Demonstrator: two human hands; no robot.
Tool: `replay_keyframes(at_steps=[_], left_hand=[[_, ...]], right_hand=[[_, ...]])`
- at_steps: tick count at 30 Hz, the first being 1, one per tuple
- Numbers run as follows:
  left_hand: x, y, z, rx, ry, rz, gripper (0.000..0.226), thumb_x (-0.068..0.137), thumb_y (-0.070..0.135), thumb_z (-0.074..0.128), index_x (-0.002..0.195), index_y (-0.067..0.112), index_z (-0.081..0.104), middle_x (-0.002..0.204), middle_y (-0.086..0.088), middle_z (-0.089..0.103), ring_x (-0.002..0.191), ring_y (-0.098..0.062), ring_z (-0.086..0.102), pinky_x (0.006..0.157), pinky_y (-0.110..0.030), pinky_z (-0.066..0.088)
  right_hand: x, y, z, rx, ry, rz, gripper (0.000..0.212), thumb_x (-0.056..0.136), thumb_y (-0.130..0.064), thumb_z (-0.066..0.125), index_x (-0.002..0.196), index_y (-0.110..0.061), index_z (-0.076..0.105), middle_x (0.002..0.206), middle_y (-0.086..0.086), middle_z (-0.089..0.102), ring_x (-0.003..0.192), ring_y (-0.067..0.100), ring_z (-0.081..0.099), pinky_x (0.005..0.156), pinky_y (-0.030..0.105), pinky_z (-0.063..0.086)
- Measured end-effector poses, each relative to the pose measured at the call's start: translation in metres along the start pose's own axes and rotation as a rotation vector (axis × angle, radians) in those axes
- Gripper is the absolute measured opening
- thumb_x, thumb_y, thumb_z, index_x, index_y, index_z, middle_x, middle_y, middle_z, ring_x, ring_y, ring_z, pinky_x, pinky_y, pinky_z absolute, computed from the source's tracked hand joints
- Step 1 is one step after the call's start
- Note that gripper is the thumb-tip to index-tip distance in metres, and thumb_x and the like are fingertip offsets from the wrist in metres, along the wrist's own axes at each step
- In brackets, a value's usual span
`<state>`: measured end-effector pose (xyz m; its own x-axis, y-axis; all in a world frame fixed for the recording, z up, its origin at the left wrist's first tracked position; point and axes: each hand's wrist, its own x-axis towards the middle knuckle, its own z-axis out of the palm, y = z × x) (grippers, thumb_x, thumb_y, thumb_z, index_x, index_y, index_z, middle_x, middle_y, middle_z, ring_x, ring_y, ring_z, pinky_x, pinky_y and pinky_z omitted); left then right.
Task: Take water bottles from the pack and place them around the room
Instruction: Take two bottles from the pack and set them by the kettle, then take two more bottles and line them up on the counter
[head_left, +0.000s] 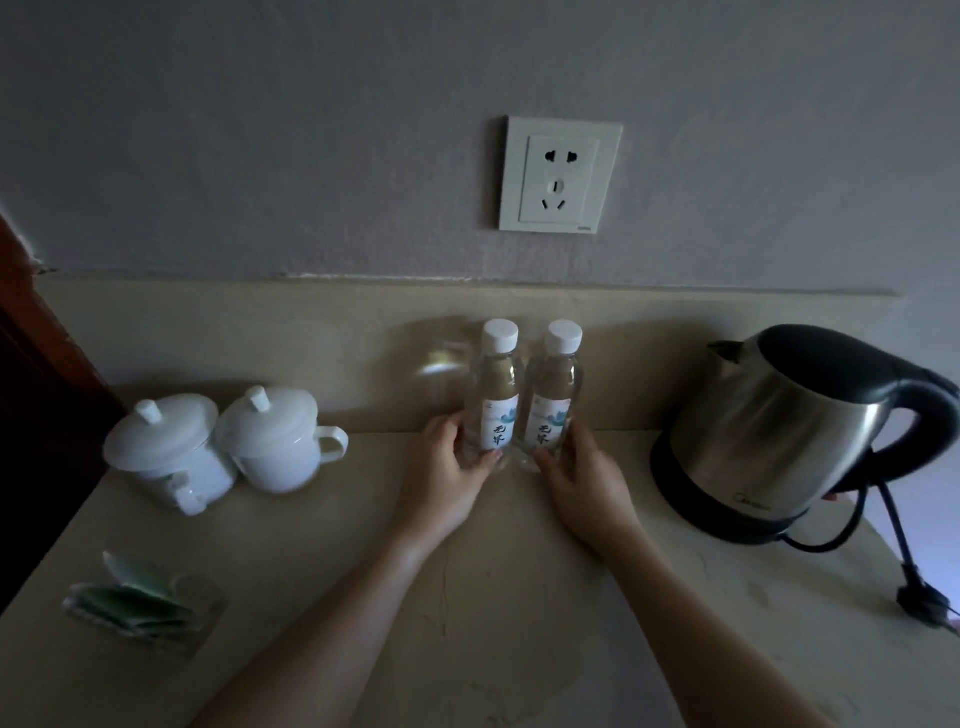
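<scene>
White-capped bottles (522, 395), calligraphy labels unreadable; kettle (779, 431) logo blurred.

bottle bases (493, 457) behind fingers, plug (927, 605) edge-cut

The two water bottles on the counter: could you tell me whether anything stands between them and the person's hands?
Nothing does. The left hand touches the left bottle, the right hand the right bottle. The cups and kettle stand aside.

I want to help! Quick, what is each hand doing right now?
Left hand: closed around the base of the left water bottle, which stands on the counter.
Right hand: closed around the base of the right water bottle.
</scene>
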<state>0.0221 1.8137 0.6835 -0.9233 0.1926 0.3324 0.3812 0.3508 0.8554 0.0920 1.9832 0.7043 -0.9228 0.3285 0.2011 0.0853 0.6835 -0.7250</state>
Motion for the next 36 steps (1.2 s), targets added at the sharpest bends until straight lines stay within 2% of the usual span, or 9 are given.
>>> replay_keyframes(at_steps=[7,12,14,16,21,24,28,31,36], left_hand=[[-0.003,0.006,-0.001,0.012,-0.016,-0.044,0.044,0.079,0.023,0.079,0.120,0.018,0.064,0.113,0.001,0.061,0.105,-0.012,0.064,0.094,-0.026,0.051],[-0.038,0.033,-0.003,0.030,0.127,-0.183,0.080,0.072,0.055,0.069,0.139,0.015,0.049,0.133,0.000,0.060,0.119,-0.012,0.058,0.103,-0.035,0.048],[-0.068,0.056,-0.017,0.045,0.252,-0.058,0.066,0.076,0.048,0.068,0.131,0.013,0.057,0.122,0.001,0.065,0.104,-0.012,0.065,0.091,-0.034,0.055],[-0.102,0.084,-0.047,0.073,0.374,0.078,0.043,0.081,0.033,0.068,0.119,0.013,0.064,0.106,0.002,0.068,0.087,-0.013,0.068,0.076,-0.034,0.059],[-0.196,0.125,-0.169,0.294,0.712,0.156,0.017,0.084,0.024,0.068,0.098,0.014,0.072,0.089,0.006,0.071,0.078,-0.008,0.066,0.073,-0.023,0.054],[-0.268,0.128,-0.244,0.316,0.882,-0.021,0.015,0.083,0.032,0.067,0.097,0.029,0.069,0.091,0.011,0.070,0.083,-0.006,0.067,0.072,-0.021,0.053],[-0.371,0.128,-0.326,0.446,1.133,-0.245,0.021,0.082,0.014,0.076,0.096,0.028,0.069,0.092,0.010,0.070,0.085,-0.005,0.065,0.072,-0.020,0.053],[-0.443,0.130,-0.375,0.484,1.290,-0.416,0.032,0.080,0.015,0.078,0.098,0.037,0.062,0.096,0.015,0.068,0.089,0.002,0.062,0.074,-0.016,0.048],[-0.529,0.131,-0.440,0.481,1.449,-0.559,0.030,0.080,0.019,0.078,0.105,0.028,0.064,0.102,0.014,0.067,0.092,-0.005,0.062,0.078,-0.019,0.048]], right_hand=[[0.002,0.003,0.001,0.042,-0.036,-0.012,0.031,0.093,-0.031,0.062,0.122,-0.024,0.054,0.109,-0.004,0.070,0.097,0.020,0.066,0.070,0.026,0.041],[-0.009,0.003,-0.006,0.212,0.016,0.034,0.060,0.083,-0.038,0.074,0.134,-0.018,0.050,0.124,0.000,0.063,0.113,0.018,0.060,0.088,0.035,0.048],[-0.028,-0.008,-0.006,0.275,0.171,0.051,0.066,0.083,-0.043,0.072,0.136,-0.011,0.049,0.124,0.007,0.056,0.117,0.024,0.055,0.098,0.043,0.047],[-0.052,-0.038,-0.001,0.353,0.229,-0.092,0.054,0.082,-0.047,0.062,0.124,-0.014,0.055,0.108,0.003,0.056,0.101,0.017,0.055,0.090,0.037,0.047],[-0.128,-0.166,0.032,0.543,-0.192,-0.520,0.016,0.081,-0.033,0.064,0.095,-0.026,0.062,0.076,-0.007,0.060,0.074,0.002,0.057,0.060,0.007,0.038],[-0.184,-0.243,0.064,0.615,-0.430,-0.723,0.016,0.080,-0.039,0.064,0.092,-0.029,0.060,0.072,-0.009,0.059,0.071,0.006,0.057,0.057,0.013,0.040],[-0.261,-0.325,0.115,0.622,-0.755,-0.882,0.032,0.078,-0.053,0.058,0.101,-0.031,0.060,0.079,-0.011,0.062,0.079,0.005,0.061,0.067,0.016,0.045],[-0.324,-0.376,0.154,0.635,-0.964,-0.895,0.023,0.080,-0.040,0.070,0.100,-0.031,0.061,0.081,-0.009,0.064,0.080,0.005,0.062,0.072,0.024,0.050],[-0.403,-0.438,0.219,0.642,-1.144,-0.885,0.022,0.078,-0.024,0.078,0.096,-0.025,0.064,0.087,-0.010,0.067,0.081,0.004,0.064,0.080,0.030,0.055]])
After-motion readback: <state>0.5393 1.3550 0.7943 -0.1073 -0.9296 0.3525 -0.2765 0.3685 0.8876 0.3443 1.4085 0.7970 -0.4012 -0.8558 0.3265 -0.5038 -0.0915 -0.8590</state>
